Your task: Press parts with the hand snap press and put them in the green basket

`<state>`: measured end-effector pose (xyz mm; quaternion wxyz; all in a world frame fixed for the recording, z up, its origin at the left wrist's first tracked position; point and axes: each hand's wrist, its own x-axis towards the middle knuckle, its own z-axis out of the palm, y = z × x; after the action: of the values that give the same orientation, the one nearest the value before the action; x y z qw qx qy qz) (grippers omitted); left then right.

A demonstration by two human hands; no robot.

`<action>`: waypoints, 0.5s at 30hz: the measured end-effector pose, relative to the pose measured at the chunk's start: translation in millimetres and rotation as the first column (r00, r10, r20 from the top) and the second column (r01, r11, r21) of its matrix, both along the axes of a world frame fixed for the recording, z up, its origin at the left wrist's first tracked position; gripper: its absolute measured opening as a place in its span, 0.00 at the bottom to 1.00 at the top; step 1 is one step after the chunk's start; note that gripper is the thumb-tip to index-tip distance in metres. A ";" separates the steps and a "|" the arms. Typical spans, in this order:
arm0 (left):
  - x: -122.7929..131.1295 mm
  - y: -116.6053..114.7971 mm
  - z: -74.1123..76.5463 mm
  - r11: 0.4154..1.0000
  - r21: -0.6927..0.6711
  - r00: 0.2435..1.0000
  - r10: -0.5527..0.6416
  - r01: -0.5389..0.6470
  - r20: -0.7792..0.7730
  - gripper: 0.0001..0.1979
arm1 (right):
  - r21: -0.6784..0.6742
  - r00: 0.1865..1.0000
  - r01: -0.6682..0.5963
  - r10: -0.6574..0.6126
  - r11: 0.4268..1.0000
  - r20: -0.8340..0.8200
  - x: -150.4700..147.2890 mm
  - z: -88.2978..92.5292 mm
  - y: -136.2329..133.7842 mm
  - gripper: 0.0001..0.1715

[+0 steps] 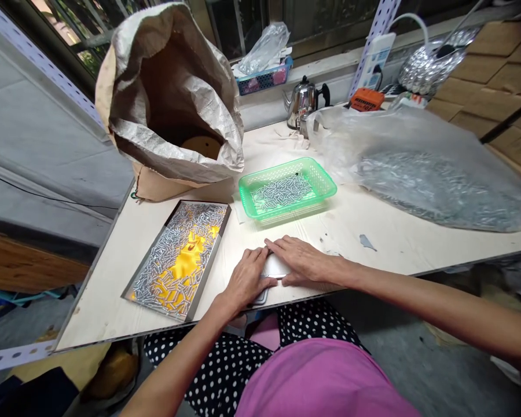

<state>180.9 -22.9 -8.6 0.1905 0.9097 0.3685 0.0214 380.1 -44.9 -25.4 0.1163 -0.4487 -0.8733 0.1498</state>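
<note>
At the table's front edge, my left hand [248, 277] and my right hand [301, 260] grip a flat white piece [275, 266] from both sides. Their fingers curl over its far edge, and the thumbs lie close together at its near edge. My hands cover most of it, so its kind is unclear. Another flat piece with a grey rim [261, 297] shows partly beneath my left hand. To the left is a shallow tray [198, 289] of small metal screw-like pieces over a yellow lining. Behind my hands stands a green plastic basket [325, 188] holding similar metal pieces.
A large open woven sack [173, 179] stands at the back left. On the right lies a clear plastic bag [438, 185] full of metal pieces. A steel kettle [303, 104], an orange device [367, 99] and stacked cardboard [490, 87] are at the back.
</note>
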 end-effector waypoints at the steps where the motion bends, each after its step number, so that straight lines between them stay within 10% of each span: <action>1: 0.0 1.7 1.4 1.000 -0.009 1.000 -0.015 0.015 -0.027 0.32 | -0.012 0.999 0.026 -0.025 1.000 0.025 2.1 3.0 -1.7 0.55; 6: 6.0 -0.7 8.0 1.000 0.006 0.993 -0.025 0.025 -0.113 0.33 | -0.043 0.987 0.091 -0.084 0.995 0.136 -0.2 25.1 -8.5 0.36; 15: 20.6 -6.6 9.3 0.998 0.002 0.986 0.070 -0.070 -0.152 0.05 | -0.107 0.972 0.114 -0.089 0.988 0.216 -14.3 27.6 -7.9 0.07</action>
<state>201.5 -29.5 0.7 0.1627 0.8948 0.4136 -0.0420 365.8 -52.8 2.2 0.0036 -0.5125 -0.8460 0.1468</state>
